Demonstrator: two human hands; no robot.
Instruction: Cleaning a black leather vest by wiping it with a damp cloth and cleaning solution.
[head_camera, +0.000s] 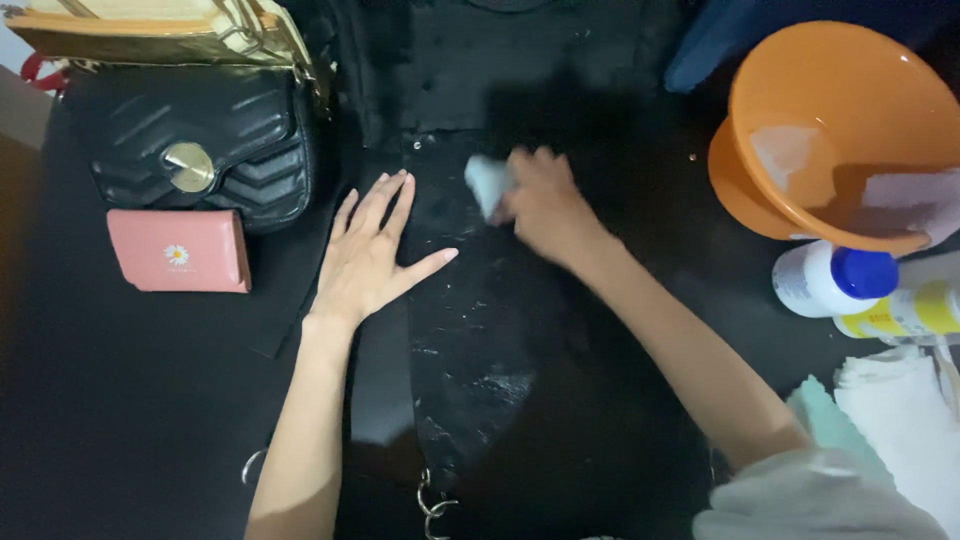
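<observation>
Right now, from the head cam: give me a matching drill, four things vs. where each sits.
Things:
1. bowl
2. wallet
3. left hand
4. cloth

Places:
A. in the right hand, centre of the table
B. flat on the black strap
C. far right, above the bottle
D. left, just below the black bag

Pairs: 1-C, 2-D, 3-B, 4-A

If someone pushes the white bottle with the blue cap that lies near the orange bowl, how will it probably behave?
The white bottle lies on its side and looks round, so it would probably roll. It rests against the yellow bottle, which may block rolling that way. It looks like plastic, so probably not fragile.
</observation>
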